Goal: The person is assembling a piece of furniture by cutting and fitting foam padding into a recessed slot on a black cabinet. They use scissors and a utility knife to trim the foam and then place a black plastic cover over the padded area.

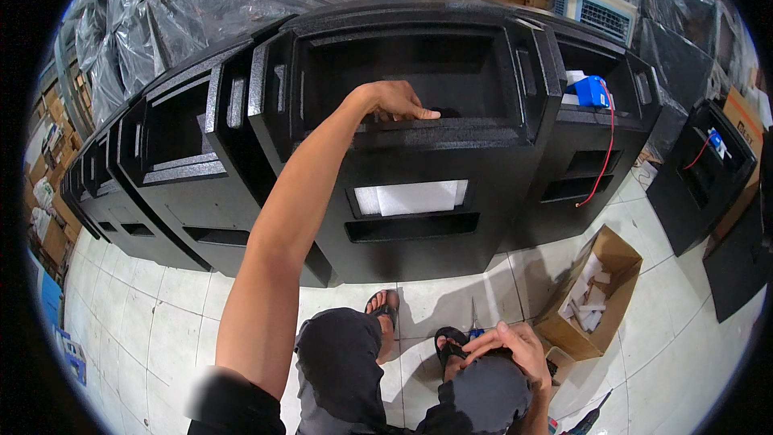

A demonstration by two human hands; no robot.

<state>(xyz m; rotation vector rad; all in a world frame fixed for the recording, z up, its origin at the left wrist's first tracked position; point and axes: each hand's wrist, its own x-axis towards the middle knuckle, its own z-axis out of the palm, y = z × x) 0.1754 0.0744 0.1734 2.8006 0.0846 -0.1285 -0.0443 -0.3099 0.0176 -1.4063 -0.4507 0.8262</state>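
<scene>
My left hand (398,102) reaches into the recess at the top of the middle black cabinet (403,250), just behind its front rim. Its fingers are curled down, and the rim partly hides them. A small dark thing (444,113) lies by the thumb; whether the fingers hold anything is hidden. Lower on that cabinet, a white foam block (412,198) fills most of a slot. My right hand (515,353) rests on my right knee, fingers stretched out and apart from the thumb, with nothing in it.
On the right cabinet sits a blue battery pack (593,92) with a red wire (604,169) hanging down. A cardboard box (555,324) of white foam scraps stands on the floor, near a screwdriver (475,318) and a power drill (584,420). More black cabinets (181,225) line the left.
</scene>
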